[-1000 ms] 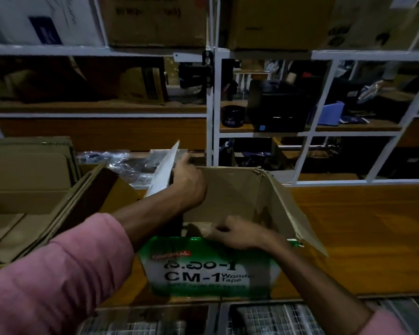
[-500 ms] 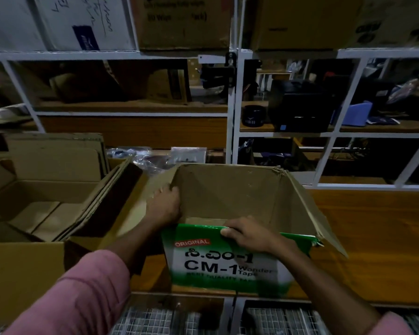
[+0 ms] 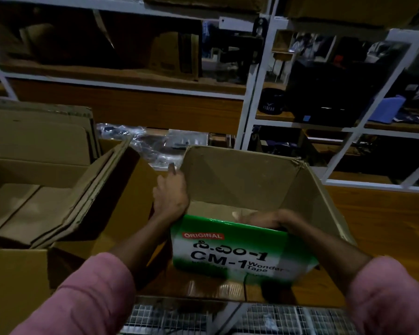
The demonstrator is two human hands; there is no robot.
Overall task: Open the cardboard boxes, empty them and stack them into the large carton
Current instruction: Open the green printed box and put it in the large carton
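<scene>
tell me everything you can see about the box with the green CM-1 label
The open cardboard box stands upright on the wooden table, top open, brown inside and apparently empty. Its near wall bears a green and white label reading ORIGINAL, CM-1, Wonder Tape. The far right corner looks torn. The left hand grips its left wall; the right hand holds the near rim.
</scene>
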